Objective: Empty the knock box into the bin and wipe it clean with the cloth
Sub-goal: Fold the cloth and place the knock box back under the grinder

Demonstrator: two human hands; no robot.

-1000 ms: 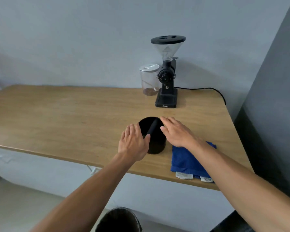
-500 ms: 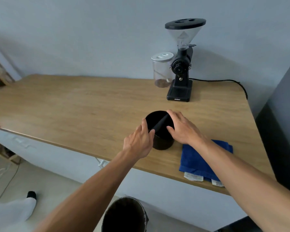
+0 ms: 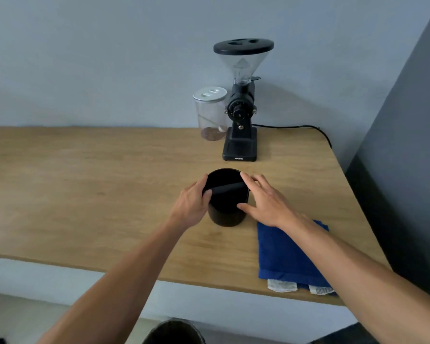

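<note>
The black round knock box (image 3: 226, 212) stands upright on the wooden table (image 3: 85, 194), with its knock bar across the open top. My left hand (image 3: 190, 207) wraps its left side, thumb on the rim near the bar. On the box's right side rests my right hand (image 3: 266, 203), fingers spread along the rim and thumb against the wall. A folded blue cloth (image 3: 286, 256) lies flat just right of the box, partly under my right forearm. The dark bin (image 3: 174, 332) sits on the floor below the table's front edge, only its rim showing.
A black coffee grinder (image 3: 241, 112) with a clear hopper stands at the back, a lidded glass jar (image 3: 211, 115) beside it. Its cable (image 3: 296, 127) runs right toward the grey wall. The table edge is close to me.
My left hand has closed around the knock box's left side, and my right hand has settled lower against its right side. The box stays on the table; the view shifted.
</note>
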